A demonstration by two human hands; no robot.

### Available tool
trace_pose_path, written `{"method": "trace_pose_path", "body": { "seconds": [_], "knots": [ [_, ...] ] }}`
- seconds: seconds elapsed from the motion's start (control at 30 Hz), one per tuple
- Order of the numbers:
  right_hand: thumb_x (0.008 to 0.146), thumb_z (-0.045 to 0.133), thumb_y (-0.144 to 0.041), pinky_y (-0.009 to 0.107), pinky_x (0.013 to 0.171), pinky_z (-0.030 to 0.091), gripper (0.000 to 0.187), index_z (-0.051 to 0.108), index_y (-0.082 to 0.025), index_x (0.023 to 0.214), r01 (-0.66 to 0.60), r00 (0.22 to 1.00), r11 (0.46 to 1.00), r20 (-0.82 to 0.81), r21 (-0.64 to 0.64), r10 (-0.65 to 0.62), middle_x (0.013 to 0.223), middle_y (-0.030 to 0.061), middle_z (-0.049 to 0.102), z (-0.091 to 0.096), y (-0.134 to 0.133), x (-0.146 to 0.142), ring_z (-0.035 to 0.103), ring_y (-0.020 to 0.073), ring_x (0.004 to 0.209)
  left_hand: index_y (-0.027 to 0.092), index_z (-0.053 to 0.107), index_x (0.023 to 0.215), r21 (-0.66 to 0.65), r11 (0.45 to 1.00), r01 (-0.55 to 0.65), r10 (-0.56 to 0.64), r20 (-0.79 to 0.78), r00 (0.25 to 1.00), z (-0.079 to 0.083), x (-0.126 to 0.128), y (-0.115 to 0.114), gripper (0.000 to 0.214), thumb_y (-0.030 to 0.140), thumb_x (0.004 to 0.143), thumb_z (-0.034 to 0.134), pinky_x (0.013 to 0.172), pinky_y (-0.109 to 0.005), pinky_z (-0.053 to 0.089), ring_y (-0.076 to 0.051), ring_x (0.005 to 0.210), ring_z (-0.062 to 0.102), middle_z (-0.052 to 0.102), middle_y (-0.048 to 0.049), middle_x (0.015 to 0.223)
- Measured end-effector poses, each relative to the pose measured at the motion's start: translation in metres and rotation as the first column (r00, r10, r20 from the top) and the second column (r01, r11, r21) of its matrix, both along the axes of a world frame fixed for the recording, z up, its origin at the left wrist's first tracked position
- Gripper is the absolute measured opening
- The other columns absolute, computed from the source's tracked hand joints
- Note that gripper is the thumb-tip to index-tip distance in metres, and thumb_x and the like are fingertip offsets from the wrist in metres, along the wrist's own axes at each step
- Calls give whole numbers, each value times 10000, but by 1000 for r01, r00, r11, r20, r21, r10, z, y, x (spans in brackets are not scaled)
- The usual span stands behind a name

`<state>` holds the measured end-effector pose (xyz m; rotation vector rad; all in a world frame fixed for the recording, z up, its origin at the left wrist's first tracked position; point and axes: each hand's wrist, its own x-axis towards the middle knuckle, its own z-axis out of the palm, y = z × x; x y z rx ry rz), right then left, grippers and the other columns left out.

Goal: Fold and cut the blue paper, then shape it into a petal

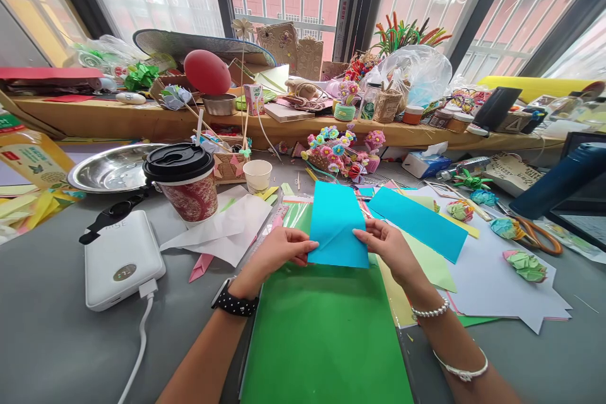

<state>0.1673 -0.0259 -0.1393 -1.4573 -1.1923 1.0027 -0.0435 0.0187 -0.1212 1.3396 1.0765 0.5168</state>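
Observation:
A sheet of bright blue paper (338, 218) is held up over a green folder-like sheet (326, 328) in clear plastic. My left hand (285, 245) pinches its lower left edge between thumb and fingers. On the opposite edge, my right hand (386, 241) grips it the same way, thumb in front. A faint slanting crease runs across the lower part of the blue paper. Just right of it lies a second strip of blue paper (419, 221), on pale green and white sheets (497, 278).
Orange-handled scissors (540, 237) and several folded paper flowers (525, 265) lie at right. To the left are a lidded coffee cup (182, 183), a white power bank (124, 259) with a cable, a metal plate (111, 167) and a small paper cup (257, 175). Crafts crowd the windowsill.

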Motion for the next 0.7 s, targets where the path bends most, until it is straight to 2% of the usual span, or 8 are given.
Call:
{"method": "trace_pose_path", "body": {
  "seconds": [0.07, 0.13, 0.2, 0.3, 0.37, 0.47, 0.7],
  "knots": [
    [626, 662, -412, 329, 643, 507, 461, 545, -155, 990, 23, 985, 995, 166, 99, -40, 979, 97, 607, -4, 1, 1, 583, 225, 850, 121, 576, 585, -30, 999, 12, -13, -48, 999, -1, -4, 2, 346, 413, 477, 727, 519, -241, 482, -115, 477, 554, 547, 31, 459],
    [665, 638, -377, 363, 707, 508, 487, 508, -167, 1084, -19, 936, 977, 347, 215, -58, 1092, 119, 556, -6, 2, 0, 543, 245, 963, 118, 572, 630, -46, 999, 9, -13, -91, 996, -2, -7, 4, 364, 394, 458, 734, 496, -252, 485, -127, 458, 563, 547, 30, 441],
    [721, 591, -353, 388, 787, 486, 414, 524, -200, 1100, -167, 864, 954, 503, 247, 21, 1125, 100, 553, -6, 1, -2, 515, 241, 1026, 112, 575, 678, -43, 999, -4, -2, -128, 992, -2, -9, 4, 378, 378, 460, 733, 486, -266, 487, -139, 442, 570, 559, 18, 445],
    [745, 580, -345, 418, 917, 405, 368, 563, -244, 1098, -396, 719, 902, 670, 175, 185, 1158, 66, 563, -6, -2, -7, 486, 239, 1091, 111, 577, 658, -32, 999, -9, 4, -163, 987, -2, -10, 4, 357, 370, 466, 730, 489, -276, 488, -149, 433, 575, 555, 8, 447],
    [725, 603, -369, 433, 963, 355, 436, 546, -251, 1140, -478, 632, 870, 734, 120, 246, 1224, 65, 519, -7, -4, -10, 434, 255, 1150, 117, 575, 628, -26, 1000, -8, 4, -165, 986, -2, -11, 4, 341, 370, 461, 731, 492, -278, 488, -145, 426, 571, 541, 18, 445],
    [709, 609, -412, 439, 980, 331, 525, 499, -257, 1198, -529, 559, 847, 774, 58, 297, 1292, 64, 449, -10, -5, -11, 373, 269, 1200, 128, 564, 598, -15, 1000, -3, 0, -166, 986, -3, -12, 4, 326, 369, 457, 731, 492, -274, 489, -137, 423, 563, 535, 27, 457],
    [702, 598, -452, 424, 984, 330, 570, 480, -242, 1219, -545, 515, 839, 791, 5, 330, 1311, 59, 424, -11, -4, -8, 353, 268, 1214, 135, 542, 544, 14, 1000, 5, -2, -194, 981, -8, -12, 5, 307, 373, 467, 719, 482, -241, 482, -116, 443, 548, 550, 28, 455]
  ]
}}
